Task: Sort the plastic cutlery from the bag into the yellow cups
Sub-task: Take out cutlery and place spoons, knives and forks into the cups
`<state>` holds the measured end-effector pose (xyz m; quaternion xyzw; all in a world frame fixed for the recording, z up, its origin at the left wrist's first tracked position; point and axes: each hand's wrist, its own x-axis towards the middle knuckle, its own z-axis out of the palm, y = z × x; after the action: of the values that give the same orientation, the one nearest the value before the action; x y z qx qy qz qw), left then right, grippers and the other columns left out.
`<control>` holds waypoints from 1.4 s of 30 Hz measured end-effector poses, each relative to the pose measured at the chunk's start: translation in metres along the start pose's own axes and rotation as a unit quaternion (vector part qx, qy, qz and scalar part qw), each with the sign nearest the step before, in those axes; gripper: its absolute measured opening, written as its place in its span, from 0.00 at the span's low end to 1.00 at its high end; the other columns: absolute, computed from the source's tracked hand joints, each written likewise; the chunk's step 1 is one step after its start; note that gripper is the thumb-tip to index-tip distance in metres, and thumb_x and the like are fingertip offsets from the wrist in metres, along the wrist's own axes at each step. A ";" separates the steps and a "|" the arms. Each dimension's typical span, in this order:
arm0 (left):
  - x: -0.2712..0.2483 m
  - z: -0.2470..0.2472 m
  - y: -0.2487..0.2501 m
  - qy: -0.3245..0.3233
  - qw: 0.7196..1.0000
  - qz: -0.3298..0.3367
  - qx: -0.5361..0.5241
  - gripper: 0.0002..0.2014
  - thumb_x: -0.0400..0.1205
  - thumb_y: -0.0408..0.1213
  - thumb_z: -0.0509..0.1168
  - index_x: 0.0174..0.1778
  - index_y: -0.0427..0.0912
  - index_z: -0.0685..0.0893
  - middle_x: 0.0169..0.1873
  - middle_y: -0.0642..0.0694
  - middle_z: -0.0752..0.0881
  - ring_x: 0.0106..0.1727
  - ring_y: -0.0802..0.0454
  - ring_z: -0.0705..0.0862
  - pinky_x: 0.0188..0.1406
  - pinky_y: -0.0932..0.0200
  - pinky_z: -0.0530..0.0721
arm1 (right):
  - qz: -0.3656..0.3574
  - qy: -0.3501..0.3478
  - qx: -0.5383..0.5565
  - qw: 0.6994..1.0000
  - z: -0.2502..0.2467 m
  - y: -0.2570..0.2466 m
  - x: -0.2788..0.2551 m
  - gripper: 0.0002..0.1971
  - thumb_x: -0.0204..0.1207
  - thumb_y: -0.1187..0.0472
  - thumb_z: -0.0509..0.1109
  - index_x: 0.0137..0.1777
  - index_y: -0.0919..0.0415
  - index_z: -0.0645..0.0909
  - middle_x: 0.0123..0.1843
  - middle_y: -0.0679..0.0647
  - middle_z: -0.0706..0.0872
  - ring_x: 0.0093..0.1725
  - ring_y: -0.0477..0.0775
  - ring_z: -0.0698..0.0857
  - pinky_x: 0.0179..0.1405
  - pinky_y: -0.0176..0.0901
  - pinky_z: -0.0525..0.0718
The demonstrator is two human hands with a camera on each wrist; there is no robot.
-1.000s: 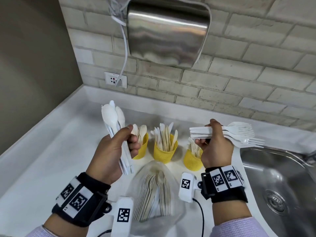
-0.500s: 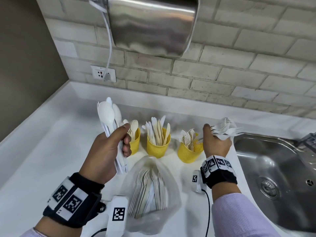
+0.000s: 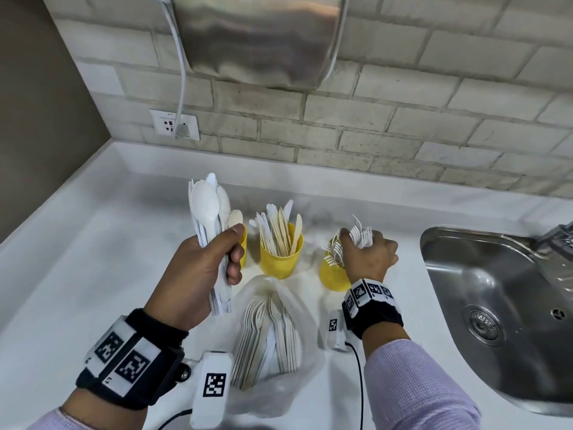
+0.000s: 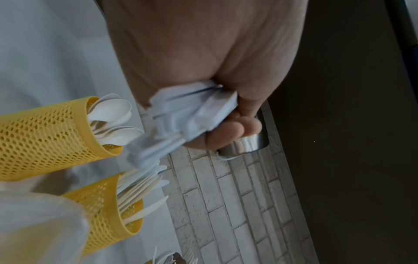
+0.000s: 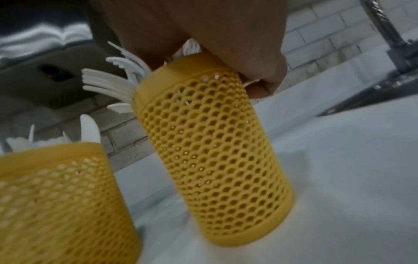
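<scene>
My right hand (image 3: 369, 256) has swung its bundle of white forks (image 3: 361, 235) from level in the air down to the right yellow cup (image 3: 333, 274), handles entering, fingers closed round them; I judge release is next. My left hand (image 3: 198, 268) still grips a mixed bundle of spoons and knives (image 3: 206, 212) upright, just beside the left yellow cup (image 3: 243, 243), which holds spoons. The middle yellow cup (image 3: 280, 262) holds knives. The bag (image 3: 273, 352) lies on the white tabletop (image 3: 77, 274) with cutlery left inside, so sorting is unfinished. A steel sink (image 3: 502, 321) sits to the right; a brick wall (image 3: 403, 119) behind carries a socket (image 3: 173, 124) and a steel dryer (image 3: 260, 38).
</scene>
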<state>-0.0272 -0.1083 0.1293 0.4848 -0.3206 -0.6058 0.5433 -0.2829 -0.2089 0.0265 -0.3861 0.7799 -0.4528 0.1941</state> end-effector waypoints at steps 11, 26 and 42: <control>-0.005 0.002 -0.006 -0.046 0.989 0.047 0.132 0.15 0.88 0.41 0.67 0.37 0.36 0.81 0.30 0.42 0.79 0.25 0.49 0.76 0.26 0.60 0.77 | -0.143 0.023 0.069 0.987 -0.014 -0.009 -0.002 0.33 0.70 0.44 0.74 0.74 0.53 0.76 0.74 0.54 0.76 0.74 0.60 0.73 0.72 0.49 0.70; -0.006 0.002 -0.004 -0.062 0.964 0.122 0.228 0.21 0.88 0.53 0.66 0.30 0.50 0.75 0.23 0.49 0.73 0.30 0.46 0.73 0.33 0.55 0.73 | -0.243 -0.064 0.077 0.965 -0.035 -0.072 -0.047 0.26 0.82 0.51 0.58 0.77 0.58 0.80 0.85 0.54 0.72 0.87 0.56 0.63 0.87 0.55 0.61; -0.014 0.000 -0.003 -0.104 0.959 0.186 0.188 0.14 0.79 0.58 0.70 0.33 0.55 0.81 0.26 0.44 0.72 0.28 0.45 0.70 0.30 0.52 0.70 | -0.269 -0.364 0.268 0.851 -0.057 -0.133 -0.124 0.15 0.78 0.65 0.72 0.64 0.59 0.85 0.53 0.54 0.90 0.48 0.53 0.89 0.55 0.62 0.90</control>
<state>-0.0295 -0.0938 0.1303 0.4444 -0.5677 -0.4701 0.5091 -0.1860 -0.1196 0.1641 -0.6505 0.3677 -0.5061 0.4307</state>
